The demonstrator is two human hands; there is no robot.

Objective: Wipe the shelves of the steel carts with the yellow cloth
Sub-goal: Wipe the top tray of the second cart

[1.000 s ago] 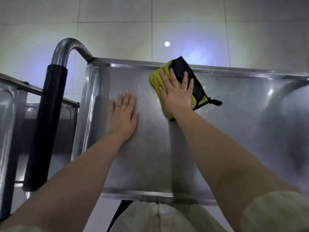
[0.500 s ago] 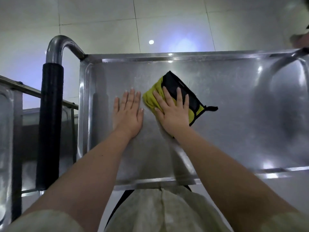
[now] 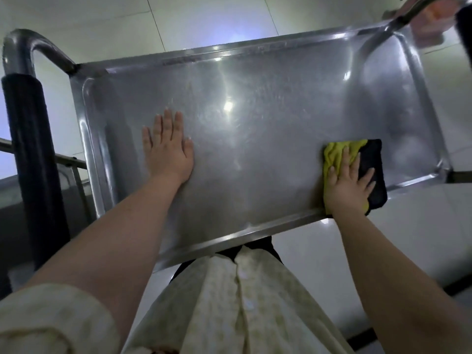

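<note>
The steel cart's top shelf (image 3: 255,129) fills the middle of the head view, its rim raised all round. The yellow cloth (image 3: 337,154), with a black side and edging, lies at the shelf's near right corner. My right hand (image 3: 347,185) presses flat on the cloth with straight, spread fingers, close to the near rim. My left hand (image 3: 167,149) rests flat on the bare steel at the left part of the shelf, fingers straight and together.
A steel handle with a black grip (image 3: 28,154) rises at the cart's left end. A second steel cart (image 3: 15,200) stands further left. Pale floor tiles (image 3: 204,19) lie beyond. A pink object (image 3: 431,24) sits past the far right corner.
My right hand has slid the cloth from the shelf's left middle to the near right corner. My left hand stays flat on the shelf. The view has tilted and shifted right.
</note>
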